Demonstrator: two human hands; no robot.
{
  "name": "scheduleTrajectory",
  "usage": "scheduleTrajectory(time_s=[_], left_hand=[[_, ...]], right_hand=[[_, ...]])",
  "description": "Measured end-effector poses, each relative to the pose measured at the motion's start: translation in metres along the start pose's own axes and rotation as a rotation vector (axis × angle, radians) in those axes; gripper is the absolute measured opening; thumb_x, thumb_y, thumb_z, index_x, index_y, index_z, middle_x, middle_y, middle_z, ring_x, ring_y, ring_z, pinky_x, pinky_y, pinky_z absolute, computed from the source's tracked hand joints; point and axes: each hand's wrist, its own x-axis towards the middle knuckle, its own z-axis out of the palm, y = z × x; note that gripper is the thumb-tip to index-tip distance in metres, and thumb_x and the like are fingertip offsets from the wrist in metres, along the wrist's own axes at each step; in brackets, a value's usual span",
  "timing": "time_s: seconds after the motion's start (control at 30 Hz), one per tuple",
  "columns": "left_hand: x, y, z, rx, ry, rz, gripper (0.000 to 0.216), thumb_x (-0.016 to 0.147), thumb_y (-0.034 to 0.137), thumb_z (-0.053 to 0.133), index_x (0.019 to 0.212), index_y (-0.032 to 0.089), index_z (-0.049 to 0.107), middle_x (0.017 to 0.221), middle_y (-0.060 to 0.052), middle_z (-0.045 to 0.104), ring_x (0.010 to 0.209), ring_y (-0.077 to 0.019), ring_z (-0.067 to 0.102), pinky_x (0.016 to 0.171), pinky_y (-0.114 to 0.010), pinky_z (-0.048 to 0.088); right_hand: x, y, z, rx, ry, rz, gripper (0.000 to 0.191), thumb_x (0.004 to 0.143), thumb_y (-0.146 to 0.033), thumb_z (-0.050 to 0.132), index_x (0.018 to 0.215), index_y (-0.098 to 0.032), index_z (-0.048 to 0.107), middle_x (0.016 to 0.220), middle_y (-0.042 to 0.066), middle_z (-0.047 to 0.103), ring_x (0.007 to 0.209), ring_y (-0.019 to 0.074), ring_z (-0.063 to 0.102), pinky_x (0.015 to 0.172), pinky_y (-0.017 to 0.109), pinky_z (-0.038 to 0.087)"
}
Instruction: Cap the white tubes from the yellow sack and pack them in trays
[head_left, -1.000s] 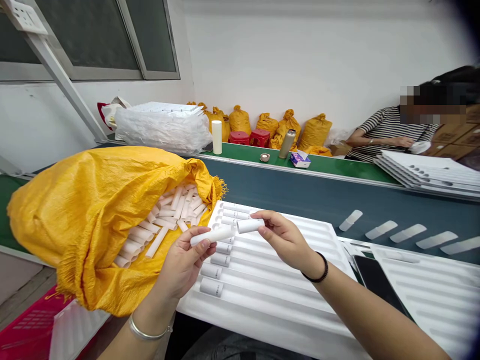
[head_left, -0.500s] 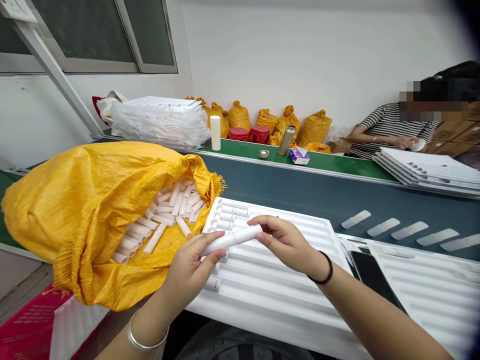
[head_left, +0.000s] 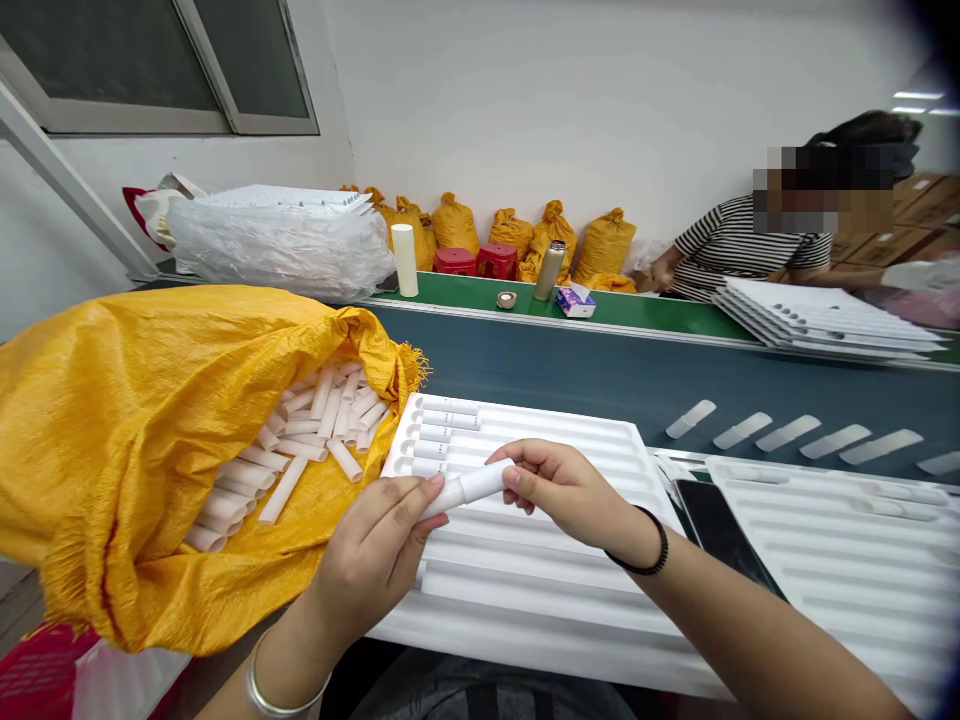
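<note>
Between my two hands is a white tube, tilted up toward the right, with a visible step where a wider sleeve meets a thinner part. My left hand pinches its lower left end. The fingers of my right hand close around its upper right end. Beneath them lies a white grooved tray, its left side holding several white tubes with small dark print. To the left, a yellow woven sack lies open with many plain white tubes spilling at its mouth.
A dark phone lies between this tray and a second grooved tray. Several translucent-ended tubes rest on the dark belt. Beyond stand a flask, a tissue box and stacked trays near a person in stripes.
My view has turned slightly right, shifting the scene left. Both hands still grip the tube, and my right fingers have curled in more. The other person's arms have moved apart.
</note>
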Motion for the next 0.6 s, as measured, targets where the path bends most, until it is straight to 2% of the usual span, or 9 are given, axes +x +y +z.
scheduleTrajectory(time_s=[0.1,0.23,0.3,0.37,0.4,0.43,0.5,0.53,0.6], left_hand=[[0.0,0.001,0.002,-0.002,-0.02,0.018,0.07,0.08,0.003,0.06,0.142,0.027,0.037,0.103,-0.007,0.065,0.096,-0.0198,0.061,0.085,-0.033,0.051],[-0.006,0.009,0.009,-0.043,-0.05,-0.03,0.067,0.082,0.007,0.059,0.142,0.026,0.036,0.103,-0.009,0.065,0.095,-0.0208,0.061,0.084,-0.033,0.052],[-0.011,0.012,0.014,-0.071,-0.114,0.0,0.068,0.083,0.005,0.057,0.143,0.025,0.033,0.102,-0.009,0.066,0.093,-0.0196,0.061,0.084,-0.031,0.051],[-0.016,0.007,0.018,-0.08,-0.241,0.04,0.067,0.085,0.009,0.057,0.145,0.024,0.029,0.101,-0.008,0.066,0.092,-0.0188,0.062,0.084,-0.03,0.051],[-0.019,0.0,0.018,-0.055,-0.296,0.034,0.066,0.086,0.016,0.058,0.145,0.022,0.028,0.104,-0.009,0.066,0.094,-0.02,0.062,0.084,-0.031,0.051],[-0.022,-0.011,0.016,0.001,-0.323,-0.003,0.065,0.086,0.024,0.058,0.144,0.02,0.029,0.109,-0.012,0.065,0.098,-0.0226,0.061,0.086,-0.033,0.051],[-0.03,-0.045,0.006,0.204,-0.299,-0.181,0.063,0.085,0.041,0.056,0.139,0.014,0.035,0.122,-0.019,0.058,0.111,-0.0315,0.055,0.091,-0.043,0.048],[-0.035,-0.066,-0.002,0.334,-0.262,-0.308,0.059,0.086,0.044,0.051,0.134,0.011,0.041,0.124,-0.023,0.055,0.114,-0.0357,0.052,0.093,-0.049,0.045],[-0.047,-0.109,-0.02,0.548,-0.367,-0.582,0.045,0.088,0.038,0.043,0.117,0.005,0.053,0.115,-0.026,0.058,0.11,-0.0397,0.054,0.091,-0.054,0.043]], right_hand=[[-0.003,0.001,0.003,0.027,0.003,-0.009,0.034,0.083,-0.045,0.061,0.099,-0.015,0.062,0.07,0.001,0.058,0.06,0.0094,0.051,0.057,0.022,0.044],[-0.014,0.005,0.011,-0.018,0.002,-0.007,0.031,0.088,-0.045,0.054,0.099,-0.016,0.062,0.069,0.001,0.057,0.061,0.0105,0.05,0.057,0.023,0.043],[-0.018,0.011,0.014,-0.169,-0.069,-0.004,0.029,0.088,-0.042,0.053,0.1,-0.018,0.064,0.073,0.002,0.06,0.064,0.012,0.053,0.06,0.024,0.045],[-0.017,0.02,0.009,-0.46,-0.158,-0.078,0.024,0.083,-0.038,0.062,0.096,-0.02,0.067,0.083,0.005,0.063,0.074,0.0156,0.056,0.069,0.027,0.046],[-0.014,0.024,0.001,-0.632,-0.15,-0.103,0.021,0.078,-0.036,0.068,0.092,-0.021,0.069,0.087,0.005,0.063,0.08,0.0173,0.057,0.074,0.028,0.046],[-0.01,0.029,-0.011,-0.795,-0.079,-0.093,0.021,0.073,-0.034,0.072,0.09,-0.022,0.069,0.09,0.005,0.063,0.085,0.0185,0.058,0.078,0.028,0.046],[0.0,0.035,-0.049,-1.025,0.224,0.045,0.02,0.074,-0.032,0.07,0.091,-0.022,0.068,0.093,0.006,0.064,0.09,0.0193,0.058,0.082,0.027,0.045],[0.004,0.037,-0.073,-1.086,0.416,0.165,0.02,0.079,-0.031,0.064,0.096,-0.02,0.066,0.092,0.007,0.064,0.089,0.0193,0.058,0.081,0.027,0.044],[0.006,0.04,-0.124,-1.136,0.654,0.335,0.025,0.088,-0.027,0.048,0.102,-0.013,0.063,0.091,0.013,0.064,0.087,0.022,0.059,0.077,0.031,0.044]])
